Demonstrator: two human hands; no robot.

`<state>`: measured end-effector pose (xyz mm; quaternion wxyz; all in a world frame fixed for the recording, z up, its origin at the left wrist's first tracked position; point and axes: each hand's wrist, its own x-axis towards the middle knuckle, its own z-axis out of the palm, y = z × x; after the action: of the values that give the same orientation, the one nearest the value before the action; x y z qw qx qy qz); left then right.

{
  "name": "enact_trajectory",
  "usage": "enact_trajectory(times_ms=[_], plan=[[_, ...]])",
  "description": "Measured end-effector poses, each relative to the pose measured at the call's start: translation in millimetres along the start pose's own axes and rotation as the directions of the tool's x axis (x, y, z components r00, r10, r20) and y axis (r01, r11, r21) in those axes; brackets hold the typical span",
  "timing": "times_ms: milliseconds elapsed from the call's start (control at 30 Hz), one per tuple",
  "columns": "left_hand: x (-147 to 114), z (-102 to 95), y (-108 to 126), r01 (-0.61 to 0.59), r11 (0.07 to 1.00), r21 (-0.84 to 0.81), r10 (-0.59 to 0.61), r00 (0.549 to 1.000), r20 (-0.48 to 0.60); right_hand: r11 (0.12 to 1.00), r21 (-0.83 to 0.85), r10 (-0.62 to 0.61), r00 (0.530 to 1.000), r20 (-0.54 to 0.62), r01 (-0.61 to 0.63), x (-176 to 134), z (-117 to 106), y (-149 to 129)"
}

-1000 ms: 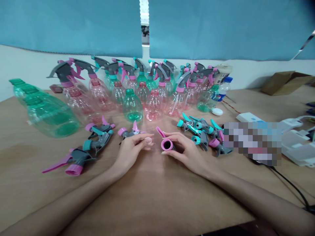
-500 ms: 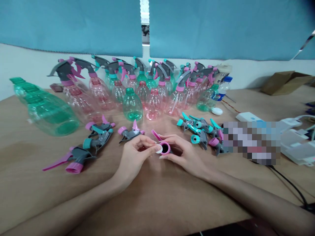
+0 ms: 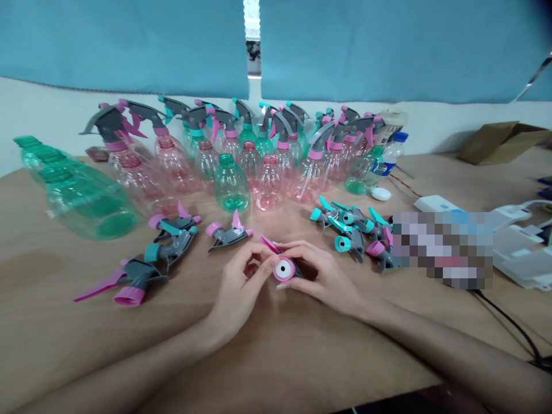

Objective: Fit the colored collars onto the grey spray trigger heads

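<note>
My right hand (image 3: 321, 273) is closed round a grey and pink trigger spray head (image 3: 297, 269), whose pink collar faces me. A white washer (image 3: 278, 275) with a dark centre hole sits inside that collar. My left hand (image 3: 244, 282) has thumb and fingers pinched at the collar's left edge, beside the pink trigger. Just beyond it lies another pink and grey spray head (image 3: 230, 233). Further left are several more, one with a pink collar (image 3: 129, 297). To the right of my right hand is a pile of turquoise and pink spray heads (image 3: 351, 236).
Pink bottles (image 3: 270, 187) and green bottles (image 3: 233, 187) stand in rows at the back, several fitted with spray heads. Green bottles (image 3: 92, 201) stand at left. On the right are a white oval object (image 3: 380, 194), a blurred-out item, a white box (image 3: 524, 261) with cables, and a cardboard box (image 3: 500, 144).
The white washer, held in my left fingers at the collar's edge before, now lies in the pink collar. My left fingertips have moved onto the collar's edge.
</note>
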<state>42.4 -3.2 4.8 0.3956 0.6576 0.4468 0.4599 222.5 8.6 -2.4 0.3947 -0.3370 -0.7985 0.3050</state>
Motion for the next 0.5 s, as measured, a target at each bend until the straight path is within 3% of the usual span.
enact_trajectory(times_ms=[167,300,400,500], plan=[[-7,-1.6,7,-0.220,0.952,0.213,0.215,0.976,0.047,0.999,-0.038,-0.037,0.999,0.025,0.038,-3,-5,3],[-12,-1.4,9,-0.465,0.822,0.328,0.428,0.885,0.183,0.996,-0.074,-0.047,0.998,0.046,0.050,-6,-11,4],[-14,-0.9,8,-0.549,0.760,0.346,0.474,0.834,0.282,0.995,-0.087,-0.046,0.998,0.053,0.051,-6,-14,5],[-13,-1.3,7,-0.557,0.742,0.374,0.469,0.829,0.305,0.994,-0.094,-0.046,0.997,0.060,0.051,-6,-14,5]])
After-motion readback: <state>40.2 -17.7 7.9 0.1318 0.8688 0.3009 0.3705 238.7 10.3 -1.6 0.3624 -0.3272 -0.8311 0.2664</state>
